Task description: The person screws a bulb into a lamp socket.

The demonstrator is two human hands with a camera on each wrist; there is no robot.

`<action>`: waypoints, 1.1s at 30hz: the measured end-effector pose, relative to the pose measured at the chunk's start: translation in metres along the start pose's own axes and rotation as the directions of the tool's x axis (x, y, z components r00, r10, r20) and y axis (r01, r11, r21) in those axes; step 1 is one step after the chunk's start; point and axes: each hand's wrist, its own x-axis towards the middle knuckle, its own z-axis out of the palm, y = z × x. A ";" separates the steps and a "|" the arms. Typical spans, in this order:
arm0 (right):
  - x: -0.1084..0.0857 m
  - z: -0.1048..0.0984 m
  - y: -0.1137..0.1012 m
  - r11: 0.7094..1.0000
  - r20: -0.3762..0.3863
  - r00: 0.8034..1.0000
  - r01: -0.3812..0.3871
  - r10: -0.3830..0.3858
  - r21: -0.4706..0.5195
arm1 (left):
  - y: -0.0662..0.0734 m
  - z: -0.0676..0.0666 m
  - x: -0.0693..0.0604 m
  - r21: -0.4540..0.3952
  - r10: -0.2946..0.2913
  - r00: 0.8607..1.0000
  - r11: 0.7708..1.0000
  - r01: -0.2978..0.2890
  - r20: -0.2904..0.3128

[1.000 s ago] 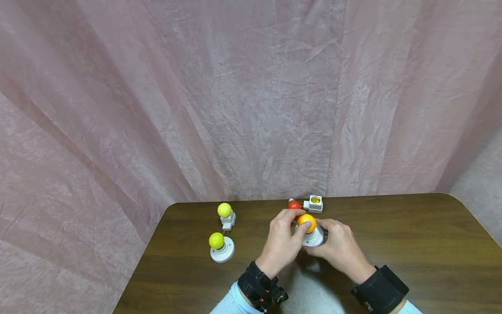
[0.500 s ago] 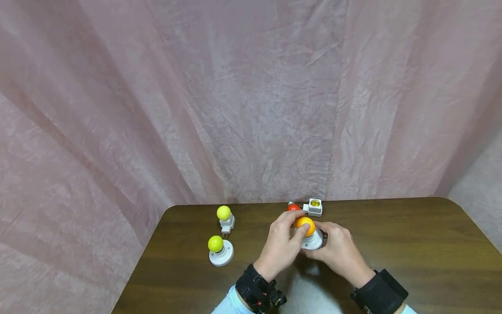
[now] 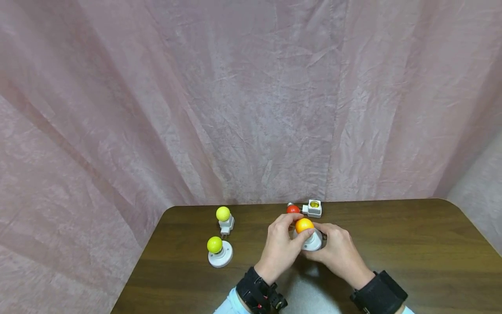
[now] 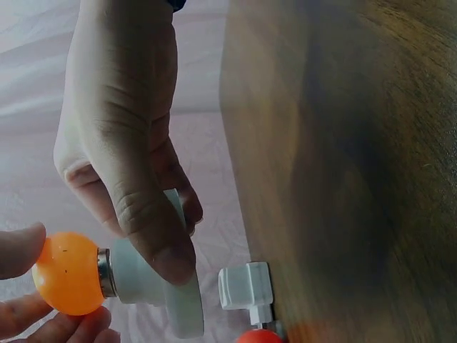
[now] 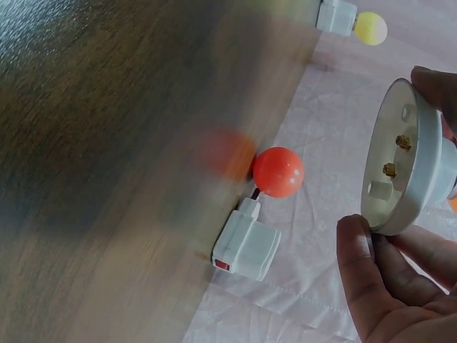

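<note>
Watching head view, lower right of centre: left hand [image 3: 280,246] fingers pinch orange bulb [image 3: 304,225]; right hand [image 3: 338,248] fingers grip white base [image 3: 313,242], I'd judge to stop spin.

I count four bulbs [image 3: 304,225] [image 3: 293,209] [image 3: 223,213] [image 3: 214,244], two round bases [image 3: 313,244] [image 3: 223,259], two plug sockets [image 3: 226,224] [image 3: 313,210]. My left hand [image 3: 280,248] has one bulb; two are leftward, one beyond.

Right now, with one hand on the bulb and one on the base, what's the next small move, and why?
Probably a slight twist of the orange bulb by the left hand while the right hand steadies the white base: each is gripped separately, and the metal collar shows between them. Which way to turn isn't clear.
</note>
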 end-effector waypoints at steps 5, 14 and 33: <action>0.000 0.000 -0.001 1.000 -0.003 1.000 0.017 -0.017 0.000 | 0.000 -0.001 0.000 -0.004 0.035 0.998 0.999 -0.035 0.057; -0.001 -0.001 -0.001 0.999 -0.008 0.999 0.034 -0.034 -0.009 | -0.001 -0.004 0.000 0.017 0.097 0.980 0.995 -0.102 0.176; -0.001 -0.001 -0.002 0.999 -0.027 0.999 0.022 -0.023 -0.023 | 0.004 0.000 -0.003 0.023 -0.008 0.999 1.000 0.010 -0.048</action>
